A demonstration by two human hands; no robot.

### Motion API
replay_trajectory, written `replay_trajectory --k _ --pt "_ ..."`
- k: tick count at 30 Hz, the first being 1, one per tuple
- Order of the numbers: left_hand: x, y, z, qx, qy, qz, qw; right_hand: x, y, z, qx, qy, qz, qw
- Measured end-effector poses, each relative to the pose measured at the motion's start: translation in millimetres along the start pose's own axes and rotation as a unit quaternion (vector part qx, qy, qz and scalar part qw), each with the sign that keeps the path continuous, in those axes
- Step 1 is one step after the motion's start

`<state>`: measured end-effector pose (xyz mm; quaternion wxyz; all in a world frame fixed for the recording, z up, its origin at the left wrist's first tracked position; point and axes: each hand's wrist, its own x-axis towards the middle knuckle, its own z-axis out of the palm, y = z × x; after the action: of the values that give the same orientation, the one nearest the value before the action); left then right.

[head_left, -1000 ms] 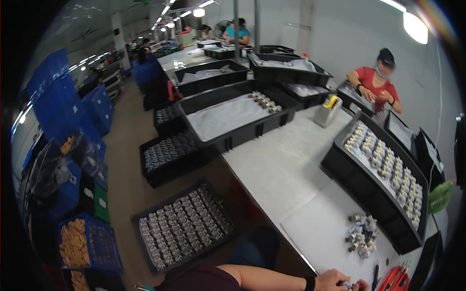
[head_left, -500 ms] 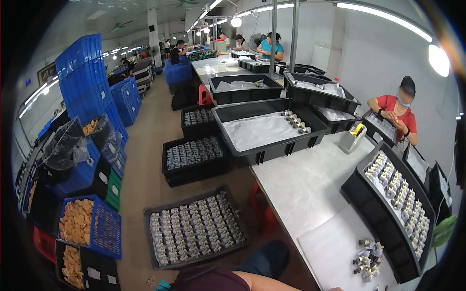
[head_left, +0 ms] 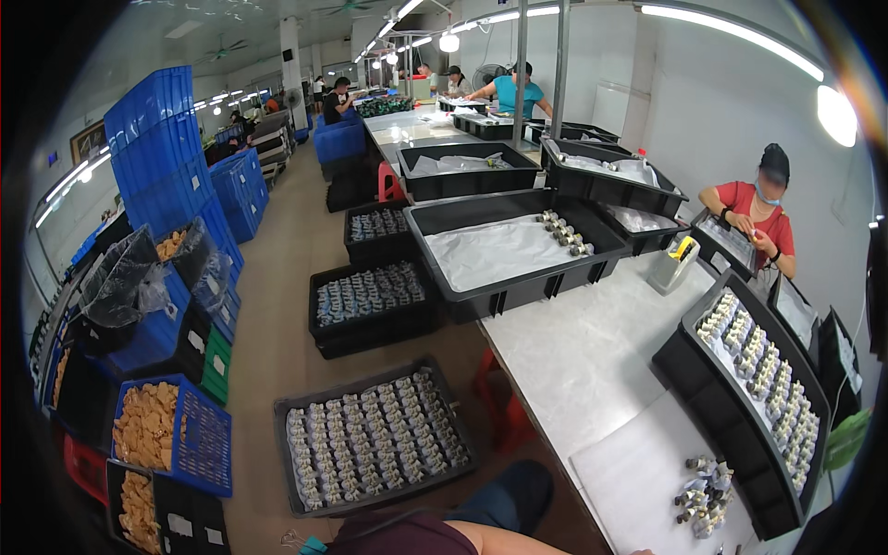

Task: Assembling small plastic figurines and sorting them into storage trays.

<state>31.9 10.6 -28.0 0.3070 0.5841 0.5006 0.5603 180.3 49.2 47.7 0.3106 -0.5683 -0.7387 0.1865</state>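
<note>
My left forearm [head_left: 504, 540] crosses the lower edge, below a dark red sleeve [head_left: 398, 535]. Of my left hand [head_left: 640, 552], only a sliver of skin shows at the bottom rim, its fingers cut off, so what it holds is hidden. My right hand is out of the picture. Closest to the sliver is a loose pile of small metal fittings [head_left: 705, 497], partly in pale wrapping, lying on a white sheet [head_left: 622, 453] on the table. Right of the pile stands a tilted black tray [head_left: 720, 412] with rows of similar fittings on white lining.
A large black tray [head_left: 513, 294] with a few fittings juts over the table's left edge. Below on the floor lies a full tray [head_left: 370, 444]. Blue crates [head_left: 208, 430] line the left side. A co-worker in red [head_left: 770, 222] handles something small across the table.
The co-worker in red has lowered their hands slightly. Farther back, a person in teal has leaned down and stretched an arm out to the left. The pile and trays stay put.
</note>
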Motion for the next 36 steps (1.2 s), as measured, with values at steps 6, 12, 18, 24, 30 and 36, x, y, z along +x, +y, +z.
replay_trajectory --k 6,12,18,24,30,36 --pt "0 5 -2 -0.026 0.025 -0.02 0.999 42 7 -21 -0.161 -0.062 -0.129 0.977" --pt "0 3 -3 -0.016 0.006 -0.052 0.998 76 31 6 -0.273 -0.041 -0.235 0.932" --pt "-2 -4 -1 -0.038 0.0 -0.039 0.999 72 17 7 -0.341 -0.123 -0.199 0.91" --pt "6 7 -29 -0.162 -0.04 -0.103 0.981 47 -11 -5 -0.144 -0.096 -0.065 0.983" --pt "13 12 -55 -0.428 -0.112 -0.12 0.889 -2 -14 4 0.164 -0.026 -0.139 0.976" --pt "9 13 -74 -0.452 -0.083 -0.095 0.883 -44 -43 29 0.544 -0.184 0.171 0.8"
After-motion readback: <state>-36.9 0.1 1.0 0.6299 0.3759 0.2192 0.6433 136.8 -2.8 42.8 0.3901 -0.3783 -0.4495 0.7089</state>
